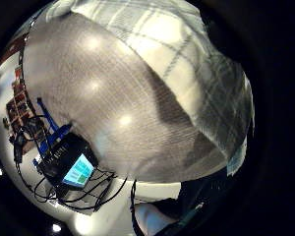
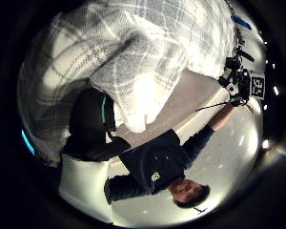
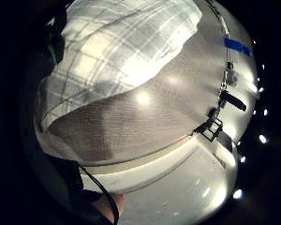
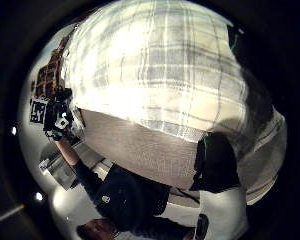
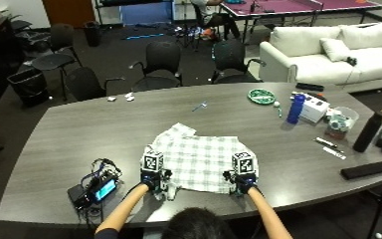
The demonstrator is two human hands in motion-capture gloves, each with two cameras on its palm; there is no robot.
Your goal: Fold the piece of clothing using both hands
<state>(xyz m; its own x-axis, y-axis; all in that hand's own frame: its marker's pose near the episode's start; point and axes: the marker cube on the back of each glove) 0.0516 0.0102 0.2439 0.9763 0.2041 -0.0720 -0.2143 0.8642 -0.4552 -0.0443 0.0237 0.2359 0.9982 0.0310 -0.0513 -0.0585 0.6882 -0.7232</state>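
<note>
A white and grey plaid garment (image 5: 201, 162) lies spread on the grey table (image 5: 78, 134) in front of the person. My left hand (image 5: 152, 180) holds its near left corner, and a bit of cloth hangs below the fingers. My right hand (image 5: 242, 181) holds the near right corner. In all the palm views the plaid cloth (image 1: 187, 64) (image 2: 148, 57) (image 3: 117, 51) (image 4: 165, 75) rises off the table close to the palms. The far part of the garment rests flat, with a sleeve (image 5: 174, 132) sticking out at the far left.
A black device with a lit screen and cables (image 5: 97, 188) sits on the table just left of my left hand. At the right stand a blue bottle (image 5: 297, 108), a white box (image 5: 317, 107), a green plate (image 5: 262, 95) and a black bottle (image 5: 368, 132). Chairs line the far edge.
</note>
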